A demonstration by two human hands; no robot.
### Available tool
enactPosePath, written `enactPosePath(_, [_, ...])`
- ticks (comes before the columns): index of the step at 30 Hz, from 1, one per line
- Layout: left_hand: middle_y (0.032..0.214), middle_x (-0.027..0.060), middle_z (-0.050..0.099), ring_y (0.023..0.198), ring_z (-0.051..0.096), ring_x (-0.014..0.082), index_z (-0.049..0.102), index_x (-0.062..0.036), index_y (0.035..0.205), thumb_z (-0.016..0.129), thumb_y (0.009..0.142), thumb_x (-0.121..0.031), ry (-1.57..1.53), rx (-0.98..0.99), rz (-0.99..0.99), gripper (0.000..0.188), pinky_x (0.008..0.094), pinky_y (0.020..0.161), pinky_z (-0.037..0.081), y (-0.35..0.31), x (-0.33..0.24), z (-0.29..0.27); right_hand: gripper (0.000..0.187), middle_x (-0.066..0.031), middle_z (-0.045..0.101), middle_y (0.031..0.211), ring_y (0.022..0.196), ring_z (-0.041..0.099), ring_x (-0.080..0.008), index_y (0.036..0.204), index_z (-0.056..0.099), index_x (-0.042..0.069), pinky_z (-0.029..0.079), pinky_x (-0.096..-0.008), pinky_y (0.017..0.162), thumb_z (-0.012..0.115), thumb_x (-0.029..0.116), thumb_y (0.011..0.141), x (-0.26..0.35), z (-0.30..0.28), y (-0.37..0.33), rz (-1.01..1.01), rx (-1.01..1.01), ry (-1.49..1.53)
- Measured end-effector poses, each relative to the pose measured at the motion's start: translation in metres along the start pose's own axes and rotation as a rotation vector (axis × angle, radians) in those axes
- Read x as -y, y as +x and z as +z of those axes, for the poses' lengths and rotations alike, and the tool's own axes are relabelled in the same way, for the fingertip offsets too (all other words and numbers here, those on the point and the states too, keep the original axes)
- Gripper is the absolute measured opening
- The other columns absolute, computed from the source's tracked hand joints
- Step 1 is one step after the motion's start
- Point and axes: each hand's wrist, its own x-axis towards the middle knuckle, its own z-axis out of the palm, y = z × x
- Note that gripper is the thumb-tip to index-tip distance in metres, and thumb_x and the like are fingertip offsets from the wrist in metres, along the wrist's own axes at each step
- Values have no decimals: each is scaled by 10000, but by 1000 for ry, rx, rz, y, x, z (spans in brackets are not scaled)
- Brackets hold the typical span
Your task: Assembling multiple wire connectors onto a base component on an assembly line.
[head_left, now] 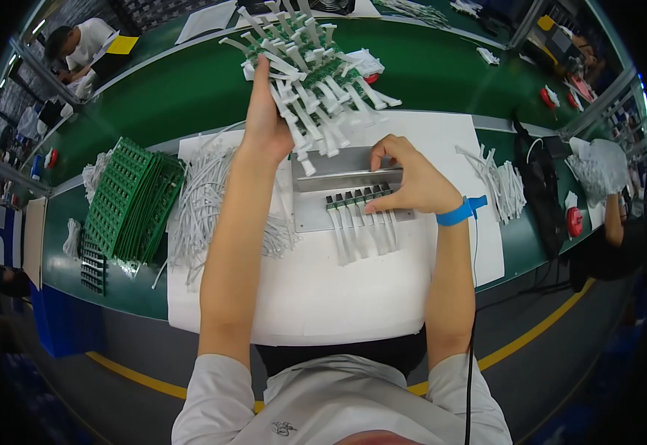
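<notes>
1. Cabled board strip (359, 199), right here in the middle: black connectors in a row along the near side of the metal fixture (310, 213), white cables running down over its front edge onto the white sheet (331, 297). Between the cable ends and the sheet's front edge, a broad white stretch leaves room toward the body.

2. Right hand (421, 182), blue band (457, 213) at the wrist: thumb and forefinger curve apart in a C, the thumb over the strip's right part, the fingers by the fixture's upright bar (331, 180). Whether they press, I can't tell.

3. Out left, the loose cable pile (197, 200) crowds in under the left forearm, right up near the fixture's left edge; that side is tight. Beyond it, the green board stack (119, 200) leans on the green table (142, 285), with a small dark-topped strip (93, 268) near the table's front edge.

4. Over right, sheet shows between the wrist and another cable bundle (512, 189), which straddles the sheet's right edge: some sideways room there.

5. Farther off, left hand (268, 122) is up high, closed around a bristling bunch of cabled boards (312, 81), held above the sheet's far edge and overlapping the long green surface (175, 85) in view.

6. Farthest, at upper left, a co-worker (92, 41) bends beside a yellow sheet (122, 45).
</notes>
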Motion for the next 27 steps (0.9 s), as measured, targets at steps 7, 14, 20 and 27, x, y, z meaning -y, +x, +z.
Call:
enactPosePath(7, [1287, 77, 649, 1154, 623, 238, 577, -77, 1325, 533, 1029, -483, -58, 8, -32, 504, 415, 1021, 495, 7, 15, -5, 588, -96, 646, 1018, 1040, 588, -265, 1044, 627, 54, 484, -369, 899, 941, 272, 597, -10, 9, 4, 116, -61, 34])
enactPosePath(14, [1297, 87, 641, 1161, 616, 235, 566, -79, 1333, 523, 1031, -491, -48, 30, -5, 513, 416, 1023, 486, 7, 18, -1, 573, -108, 685, 1024, 1044, 607, -293, 1001, 716, 52, 411, -414, 1006, 877, 426, 597, -3, 20, 2, -133, -129, -500])
enactPosePath(20, [1318, 83, 631, 1172, 614, 242, 552, -77, 1351, 517, 1027, -509, -3, 2, -33, 542, 419, 1020, 490, 2, 19, 0, 721, -215, 657, 1165, 1129, 558, -378, 1197, 707, 43, 378, -451, 1073, 875, 472, 642, 3, 18, 6, 98, -17, -536])
enactPosePath(27, [1366, 117, 607, 1236, 592, 258, 520, -70, 1405, 555, 941, -670, 109, 63, -147, 759, 415, 1054, 480, -11, 34, 9, 434, -133, 689, 1069, 1011, 674, -218, 1152, 656, -21, 511, -354, 934, 776, 153, 773, -33, -23, -23, 104, -213, -107])
